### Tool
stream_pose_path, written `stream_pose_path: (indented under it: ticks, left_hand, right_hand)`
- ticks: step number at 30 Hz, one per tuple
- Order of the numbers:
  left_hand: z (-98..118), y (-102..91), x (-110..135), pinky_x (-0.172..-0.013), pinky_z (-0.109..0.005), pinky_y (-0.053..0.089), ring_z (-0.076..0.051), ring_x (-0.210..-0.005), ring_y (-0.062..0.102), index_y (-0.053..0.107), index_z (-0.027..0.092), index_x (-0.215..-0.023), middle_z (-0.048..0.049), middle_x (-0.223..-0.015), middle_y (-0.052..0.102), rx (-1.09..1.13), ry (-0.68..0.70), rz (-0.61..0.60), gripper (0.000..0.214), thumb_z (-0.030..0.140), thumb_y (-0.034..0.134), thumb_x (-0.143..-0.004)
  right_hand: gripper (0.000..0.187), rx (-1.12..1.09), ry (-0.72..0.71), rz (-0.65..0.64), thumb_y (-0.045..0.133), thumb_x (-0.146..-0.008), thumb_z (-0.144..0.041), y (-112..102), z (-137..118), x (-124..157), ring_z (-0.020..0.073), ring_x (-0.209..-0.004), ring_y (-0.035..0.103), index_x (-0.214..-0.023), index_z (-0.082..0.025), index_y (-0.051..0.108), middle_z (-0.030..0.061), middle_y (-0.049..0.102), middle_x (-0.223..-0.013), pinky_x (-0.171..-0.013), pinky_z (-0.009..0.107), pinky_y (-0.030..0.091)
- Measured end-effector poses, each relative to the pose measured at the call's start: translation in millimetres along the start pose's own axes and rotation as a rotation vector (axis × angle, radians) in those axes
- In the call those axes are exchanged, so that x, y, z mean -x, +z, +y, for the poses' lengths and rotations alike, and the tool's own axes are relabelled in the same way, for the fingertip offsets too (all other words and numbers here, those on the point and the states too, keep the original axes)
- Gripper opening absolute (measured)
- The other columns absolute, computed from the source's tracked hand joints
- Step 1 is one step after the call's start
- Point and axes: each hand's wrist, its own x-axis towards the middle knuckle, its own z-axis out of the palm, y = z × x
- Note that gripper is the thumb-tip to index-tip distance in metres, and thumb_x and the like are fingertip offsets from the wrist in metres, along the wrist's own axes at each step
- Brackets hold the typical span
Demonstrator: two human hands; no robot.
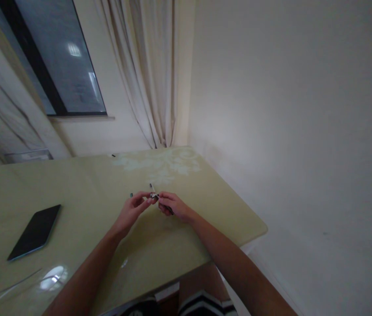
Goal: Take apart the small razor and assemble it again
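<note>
Both hands meet above the middle of the pale yellow-green worktop [74, 193], well to the right of the dark smartphone [36, 230], which lies flat and face up. The left hand [132, 211] has its thumb and forefinger pinched together, and its grip is closed narrowly on one end of a small metallic object [154, 195]. The right hand [173, 206] grips the other end in a tight pinch, with something dark and slim showing under its fingers. The object is too small and blurred to name more closely. It is held between the fingertips, to the right of the smartphone and farther from the person, and a thin pale part sticks up from it. A tiny bluish item [131, 194] lies on the worktop just beyond the left hand, also right of the smartphone. A window [64, 66] and a cream curtain [146, 74] stand far beyond the smartphone.
</note>
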Motion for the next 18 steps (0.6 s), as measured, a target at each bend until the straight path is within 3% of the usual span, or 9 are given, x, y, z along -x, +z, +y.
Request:
stream_pose_path:
  ticks: [3, 6, 12, 18]
  left_hand:
    - [-1, 2.1, 1, -0.063, -0.025, 0.040, -0.015, -0.067, 0.053, 0.076, 0.019, -0.103, -0.0004, -0.072, 0.063, 0.017, 0.014, -0.026, 0.050, 0.060, 0.077, -0.076]
    - [-3, 1.6, 1, -0.065, -0.026, 0.043, -0.015, -0.069, 0.055, 0.077, 0.018, -0.103, -0.0040, -0.085, 0.068, -0.001, 0.056, -0.063, 0.048, 0.059, 0.075, -0.079]
    - [-2, -1.4, 3, -0.086, -0.034, 0.053, -0.026, -0.099, 0.067, 0.079, 0.020, -0.104, -0.0106, -0.108, 0.074, -0.015, 0.093, -0.162, 0.050, 0.064, 0.071, -0.081]
    - [-13, -0.6, 2, -0.083, -0.035, 0.054, -0.026, -0.093, 0.068, 0.078, 0.019, -0.105, -0.0107, -0.100, 0.076, 0.076, 0.069, -0.136, 0.055, 0.063, 0.080, -0.072]
  right_hand:
    - [0.044, 0.067, 0.028, -0.006, 0.057, -0.093, -0.059, 3, 0, 1, 0.0082, -0.048, 0.038, -0.089, -0.016, 0.067, -0.0048, 0.051, -0.061, -0.046, 0.023, 0.025]
    - [0.054, 0.056, 0.071, -0.075, 0.050, -0.095, -0.062, 2, -1, 2, 0.0088, -0.047, 0.041, -0.082, -0.013, 0.070, -0.0033, 0.051, -0.057, -0.048, 0.023, 0.028]
    - [0.049, -0.009, 0.125, -0.126, 0.056, -0.093, -0.053, 0, -6, 5, 0.0085, -0.047, 0.034, -0.061, -0.016, 0.057, -0.0045, 0.043, -0.051, -0.050, 0.025, 0.022]
    - [0.049, 0.008, 0.033, -0.204, 0.052, -0.096, -0.048, 3, -4, 3, 0.0096, -0.049, 0.034, -0.057, -0.018, 0.050, -0.0040, 0.043, -0.052, -0.053, 0.026, 0.024]
